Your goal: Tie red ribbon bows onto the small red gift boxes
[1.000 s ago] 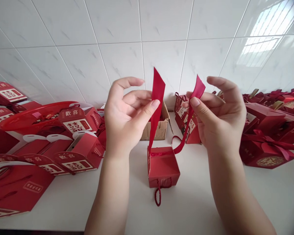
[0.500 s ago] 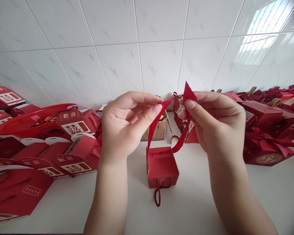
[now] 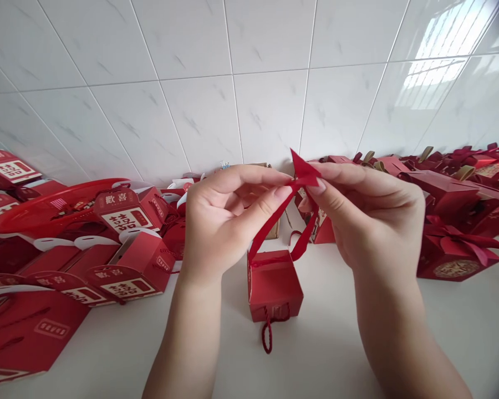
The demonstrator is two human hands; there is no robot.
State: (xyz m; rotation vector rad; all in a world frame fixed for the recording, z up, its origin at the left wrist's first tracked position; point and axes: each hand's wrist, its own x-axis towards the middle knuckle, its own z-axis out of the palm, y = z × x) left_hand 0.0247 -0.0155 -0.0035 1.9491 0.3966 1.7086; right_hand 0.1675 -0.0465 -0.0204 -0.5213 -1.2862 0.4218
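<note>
Both ends of a red ribbon are pinched above a small red gift box on the white tabletop. My left hand grips one end between thumb and fingertips. With thumb and forefinger, my right hand holds the other end, whose pointed tip sticks up. The two ends meet and cross between my fingertips; just how they overlap is partly hidden. Below, the ribbon runs down to the back of the box. A twisted red cord loop hangs from the box's near side onto the table.
Several red boxes with white printed characters stand at the left, near a red plastic tray. More red boxes line the right, one with a ribbon bow. A cardboard box is behind my hands, before the tiled wall.
My hands have come together, the left moving right and slightly down. The two ribbon ends, apart before, now cross at my fingertips. The gift box has stayed in place.
</note>
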